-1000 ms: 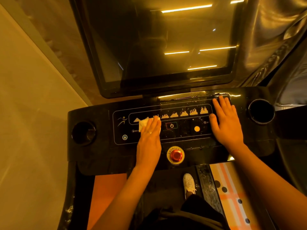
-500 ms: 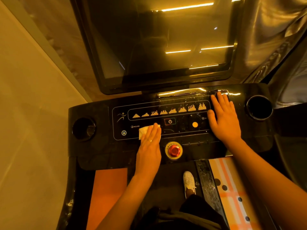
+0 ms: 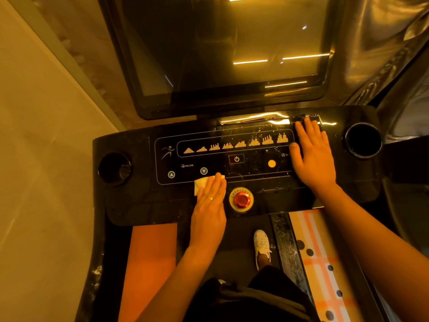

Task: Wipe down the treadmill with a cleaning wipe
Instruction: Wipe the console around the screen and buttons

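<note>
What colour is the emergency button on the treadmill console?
The emergency button is red, ringed in yellow; the head view shows it best.

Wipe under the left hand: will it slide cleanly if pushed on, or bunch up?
Probably floppy: the wipe looks thin and creased beside the left hand. It likely slides easily on the glossy console. Flat fingers should limit bunching.

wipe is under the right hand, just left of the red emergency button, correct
No. The head view shows the wipe under the left hand, not the right hand. It is just left of the red emergency button.
</note>
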A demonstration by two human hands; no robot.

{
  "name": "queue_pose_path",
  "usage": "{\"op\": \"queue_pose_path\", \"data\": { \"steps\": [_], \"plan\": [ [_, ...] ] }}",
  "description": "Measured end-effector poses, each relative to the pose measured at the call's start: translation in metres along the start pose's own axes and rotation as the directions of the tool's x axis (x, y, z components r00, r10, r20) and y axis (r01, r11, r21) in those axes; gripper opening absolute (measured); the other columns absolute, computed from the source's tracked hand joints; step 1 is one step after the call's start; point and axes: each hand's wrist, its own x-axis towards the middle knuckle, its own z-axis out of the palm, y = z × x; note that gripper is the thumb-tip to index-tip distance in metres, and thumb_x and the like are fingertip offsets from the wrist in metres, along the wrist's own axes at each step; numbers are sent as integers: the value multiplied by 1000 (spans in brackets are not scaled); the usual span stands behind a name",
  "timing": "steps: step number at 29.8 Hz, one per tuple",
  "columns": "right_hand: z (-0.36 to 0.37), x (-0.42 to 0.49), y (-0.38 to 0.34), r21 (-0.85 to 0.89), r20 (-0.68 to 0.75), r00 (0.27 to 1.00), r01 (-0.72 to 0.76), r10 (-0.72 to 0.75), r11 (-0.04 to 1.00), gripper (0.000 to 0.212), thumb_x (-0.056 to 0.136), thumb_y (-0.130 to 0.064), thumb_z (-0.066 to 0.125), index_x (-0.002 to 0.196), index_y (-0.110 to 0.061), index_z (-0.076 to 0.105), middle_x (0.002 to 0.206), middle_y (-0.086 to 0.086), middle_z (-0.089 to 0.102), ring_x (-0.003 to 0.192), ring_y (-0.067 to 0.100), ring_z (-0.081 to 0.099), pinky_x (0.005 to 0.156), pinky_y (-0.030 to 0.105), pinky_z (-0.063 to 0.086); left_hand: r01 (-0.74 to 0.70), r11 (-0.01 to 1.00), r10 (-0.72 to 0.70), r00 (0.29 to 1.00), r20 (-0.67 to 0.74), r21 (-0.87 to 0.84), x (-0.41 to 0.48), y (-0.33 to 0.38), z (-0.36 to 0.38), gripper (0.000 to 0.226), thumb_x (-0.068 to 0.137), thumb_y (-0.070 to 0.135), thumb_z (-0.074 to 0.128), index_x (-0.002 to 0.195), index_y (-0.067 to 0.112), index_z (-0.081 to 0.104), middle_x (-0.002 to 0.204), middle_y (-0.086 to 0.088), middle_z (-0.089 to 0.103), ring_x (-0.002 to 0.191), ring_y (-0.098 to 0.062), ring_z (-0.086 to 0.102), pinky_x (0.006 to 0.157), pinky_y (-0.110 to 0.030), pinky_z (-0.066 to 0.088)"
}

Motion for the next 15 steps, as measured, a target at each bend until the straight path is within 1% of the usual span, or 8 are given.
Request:
{"op": "queue_pose_path", "data": {
  "steps": [3, 6, 8, 10, 12, 15],
  "plan": [
    [0, 0, 0, 8, -1, 1000, -1, 1, 1000, 58, 106, -42, 29, 160, -22, 22, 168, 5, 13, 156, 21, 4, 126, 44, 4, -6, 1000, 6, 1000, 9, 7, 15, 3, -4, 62, 99, 1, 51, 152, 23, 26, 161, 6, 23, 152, -13, 13, 118, -52, 35],
    [0, 0, -1, 5, -2, 1000, -5, 5, 1000, 59, 105, -42, 29, 160, -22, 22, 168, 5, 14, 156, 21, 4, 126, 44, 4, 3, 1000, -4, 1000, 10, 23, 44, 8, -8, 63, 100, 1, 50, 150, 24, 20, 159, 8, 18, 150, -12, 8, 118, -52, 35],
    [0, 0, -1, 2, -3, 1000, -2, 2, 1000, 59, 105, -43, 29, 160, -22, 22, 168, 5, 14, 156, 20, 4, 126, 43, 4, -13, 999, 13, 1000, 6, 40, 64, 11, -10, 63, 101, 1, 50, 152, 21, 20, 162, 4, 18, 149, -11, 5, 118, -52, 33],
    [0, 0, -1, 1, -2, 1000, -4, 4, 1000, 60, 105, -43, 28, 160, -22, 22, 168, 5, 14, 156, 20, 3, 126, 42, 3, -26, 997, 25, 1000, 12, 72, 86, 13, -11, 62, 101, 1, 50, 155, 18, 23, 164, -1, 20, 149, -11, 3, 120, -51, 30],
    [0, 0, -1, 0, -1, 1000, -8, 8, 1000, 60, 105, -44, 28, 160, -22, 22, 168, 4, 13, 156, 19, 3, 126, 41, 2, -22, 995, 21, 1000, 13, 93, 107, 14, -12, 62, 101, 1, 49, 156, 17, 24, 166, -2, 19, 150, -12, 1, 123, -49, 24],
    [0, 0, -1, 0, 0, 1000, -8, 8, 1000, 60, 104, -44, 28, 160, -22, 22, 168, 4, 13, 156, 18, 2, 126, 41, 2, -24, 991, 24, 1000, 6, 130, 134, 17, -13, 64, 101, 1, 50, 157, 16, 23, 166, -3, 17, 154, -18, 6, 124, -46, 20]
  ]
}}
